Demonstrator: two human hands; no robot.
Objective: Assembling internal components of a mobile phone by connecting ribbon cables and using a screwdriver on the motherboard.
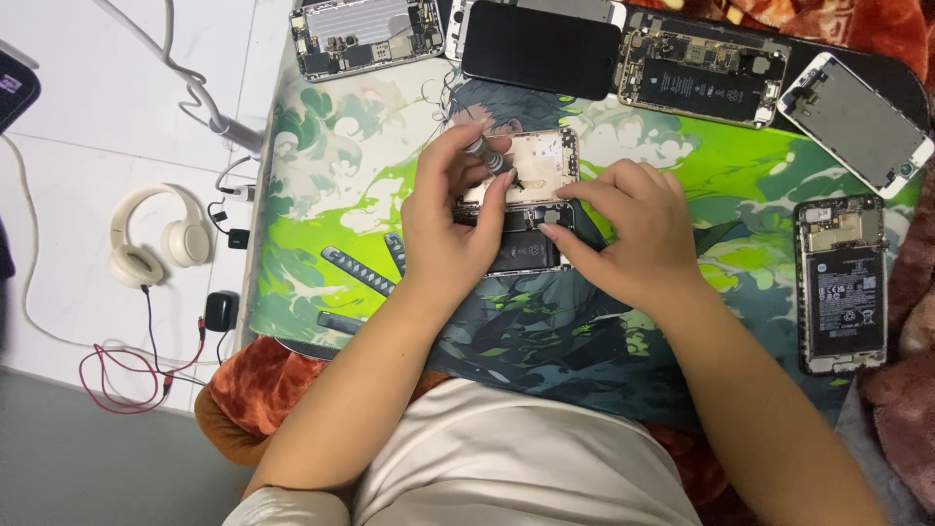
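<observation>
The pale shirt (506,458) sits nearest the camera. On the green mat (321,195), the left hand (453,229) pinches a small grey screwdriver (487,154) over the opened phone (531,200), which the right hand's (633,229) flat fingers steady. Keeping the tip upright and the phone pressed still looks wise.

An opened smartphone (526,200) lies flat at the middle of the green printed mat, back cover off, pale inner plate toward twelve o'clock, black battery toward six. A small grey screwdriver (490,156) stands nearly upright over its upper half, at about ten o'clock.
</observation>
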